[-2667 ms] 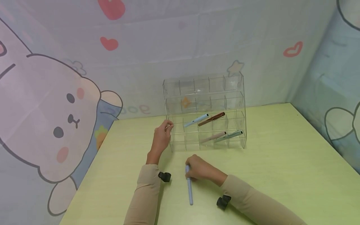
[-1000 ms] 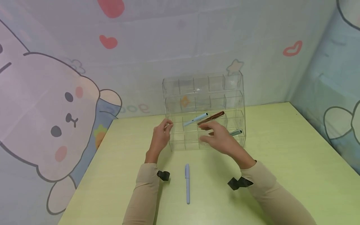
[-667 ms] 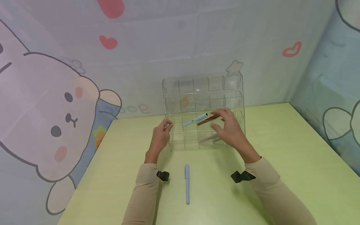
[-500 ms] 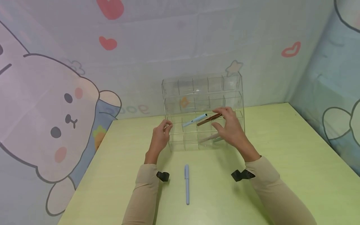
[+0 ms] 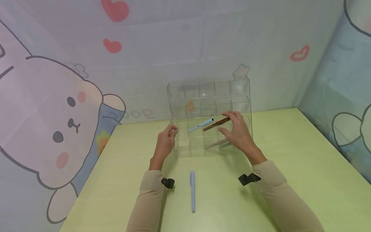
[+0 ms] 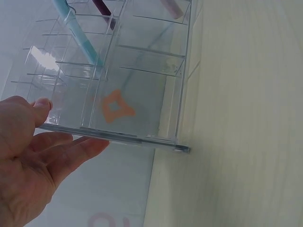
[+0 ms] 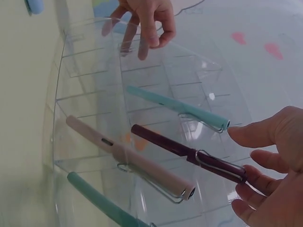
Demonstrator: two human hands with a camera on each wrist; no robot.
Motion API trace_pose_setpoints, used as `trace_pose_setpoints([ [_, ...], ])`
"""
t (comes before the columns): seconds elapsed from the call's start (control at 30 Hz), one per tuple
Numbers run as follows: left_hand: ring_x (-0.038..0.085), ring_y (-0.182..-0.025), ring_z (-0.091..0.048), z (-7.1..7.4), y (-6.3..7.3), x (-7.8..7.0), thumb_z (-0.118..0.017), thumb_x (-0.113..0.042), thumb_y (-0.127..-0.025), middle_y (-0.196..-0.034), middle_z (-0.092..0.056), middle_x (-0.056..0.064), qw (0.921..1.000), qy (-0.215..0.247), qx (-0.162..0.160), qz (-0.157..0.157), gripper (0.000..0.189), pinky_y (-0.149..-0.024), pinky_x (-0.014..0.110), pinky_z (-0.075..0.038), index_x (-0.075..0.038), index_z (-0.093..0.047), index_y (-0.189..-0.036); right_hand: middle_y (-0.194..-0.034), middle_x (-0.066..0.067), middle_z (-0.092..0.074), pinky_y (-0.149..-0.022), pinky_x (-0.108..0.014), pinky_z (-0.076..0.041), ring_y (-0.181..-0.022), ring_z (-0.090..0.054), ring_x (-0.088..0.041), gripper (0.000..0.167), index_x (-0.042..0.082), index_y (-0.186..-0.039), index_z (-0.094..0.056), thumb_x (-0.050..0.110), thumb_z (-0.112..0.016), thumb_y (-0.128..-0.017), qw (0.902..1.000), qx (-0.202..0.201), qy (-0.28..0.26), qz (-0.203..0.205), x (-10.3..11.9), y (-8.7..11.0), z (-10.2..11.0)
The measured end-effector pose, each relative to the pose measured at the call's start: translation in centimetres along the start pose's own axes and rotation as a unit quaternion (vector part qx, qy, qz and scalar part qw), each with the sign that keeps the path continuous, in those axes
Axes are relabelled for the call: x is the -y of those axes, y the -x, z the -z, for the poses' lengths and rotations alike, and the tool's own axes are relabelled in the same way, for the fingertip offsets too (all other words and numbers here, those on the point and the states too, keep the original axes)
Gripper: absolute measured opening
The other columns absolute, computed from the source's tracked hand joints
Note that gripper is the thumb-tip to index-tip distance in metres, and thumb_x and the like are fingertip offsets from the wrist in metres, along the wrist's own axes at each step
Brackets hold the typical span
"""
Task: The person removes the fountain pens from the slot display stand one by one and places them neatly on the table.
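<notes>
A clear acrylic pen rack point(image 5: 250, 98) stands at the back of the table. Its left side panel is pinched by my left hand point(image 5: 164, 143), thumb in front and fingers behind in the left wrist view. My right hand point(image 5: 240, 137) is at the maroon pen point(image 7: 189, 155); fingers touch its clip end, while the thumb stands apart near the light blue pen's point(image 7: 175, 106) end. Both pens lean in the second tier from the bottom. Below them, a pink pen point(image 7: 128, 156) and a green pen point(image 7: 102, 201) lean, partly hidden by my right hand in the head view.
A capped lavender pen point(image 5: 193, 193) lies on the light yellow table point(image 5: 290, 167) in front of the rack. Behind the rack hangs a cloth backdrop point(image 5: 150, 64) printed with hearts and a cartoon animal.
My right hand has let go of the lavender pen on the table and moved up and right to the maroon pen. The left hand has stayed at the rack's side.
</notes>
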State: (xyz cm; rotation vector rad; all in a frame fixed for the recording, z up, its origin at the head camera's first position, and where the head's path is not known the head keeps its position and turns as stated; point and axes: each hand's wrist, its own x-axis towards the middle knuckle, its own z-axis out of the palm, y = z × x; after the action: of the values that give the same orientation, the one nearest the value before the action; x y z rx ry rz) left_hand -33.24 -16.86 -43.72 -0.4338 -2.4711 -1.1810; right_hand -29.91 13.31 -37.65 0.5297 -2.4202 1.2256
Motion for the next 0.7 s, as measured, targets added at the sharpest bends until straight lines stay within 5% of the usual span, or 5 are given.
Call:
trace_pose_setpoints([
  [0.2,0.04,-0.097,-0.07,0.3,0.0,-0.1,-0.053,-0.018,-0.106,-0.107,-0.071,0.021,1.0,0.004,-0.007,-0.006,0.018,-0.075,0.043,-0.049,-0.005,-0.061,-0.113,-0.137,-0.029,-0.044,-0.105,-0.056,-0.035,-0.129,-0.042,-0.044,0.052,-0.009,-0.136,-0.051,0.003,-0.072,-0.09,0.9999,0.005,0.014,0.003,-0.6,-0.8,0.0],
  [0.3,0.032,-0.068,-0.068,0.2,-0.1,0.0,-0.052,-0.018,-0.106,-0.099,-0.071,0.021,0.9999,0.004,-0.004,-0.009,0.018,-0.071,0.042,-0.049,-0.004,-0.061,-0.113,-0.138,-0.029,-0.043,-0.104,-0.057,-0.035,-0.129,-0.041,-0.044,0.055,-0.009,-0.138,-0.049,0.004,-0.073,-0.09,0.9997,0.016,0.015,-0.01,-1.0,-1.0,0.1],
  [0.4,0.018,-0.043,-0.047,0.1,-0.1,0.1,-0.052,-0.019,-0.106,-0.08,-0.067,0.015,1.0,0.0,0.0,-0.007,0.015,-0.06,0.036,-0.045,-0.008,-0.061,-0.111,-0.138,-0.028,-0.044,-0.104,-0.057,-0.036,-0.128,-0.042,-0.044,0.056,-0.009,-0.139,-0.048,0.005,-0.074,-0.09,0.9993,0.027,0.015,-0.021,-1.4,-1.1,0.1],
  [0.53,0.011,-0.04,-0.032,-0.1,-0.1,0.0,-0.052,-0.019,-0.107,-0.071,-0.062,0.012,1.0,0.0,0.002,-0.003,0.012,-0.058,0.035,-0.042,-0.012,-0.06,-0.11,-0.136,-0.027,-0.049,-0.104,-0.057,-0.036,-0.127,-0.044,-0.043,0.054,-0.009,-0.138,-0.05,0.003,-0.073,-0.09,0.9988,0.041,0.023,-0.016,-1.8,-1.3,0.1],
  [0.7,0.014,-0.048,-0.05,-0.2,-0.1,0.1,-0.053,-0.018,-0.106,-0.091,-0.071,0.017,1.0,0.002,-0.005,-0.006,0.01,-0.074,0.042,-0.048,-0.012,-0.061,-0.109,-0.134,-0.027,-0.053,-0.103,-0.057,-0.038,-0.126,-0.046,-0.045,0.045,-0.007,-0.133,-0.056,-0.005,-0.069,-0.09,0.9972,0.053,0.052,-0.005,-2.0,-1.5,-0.1],
])
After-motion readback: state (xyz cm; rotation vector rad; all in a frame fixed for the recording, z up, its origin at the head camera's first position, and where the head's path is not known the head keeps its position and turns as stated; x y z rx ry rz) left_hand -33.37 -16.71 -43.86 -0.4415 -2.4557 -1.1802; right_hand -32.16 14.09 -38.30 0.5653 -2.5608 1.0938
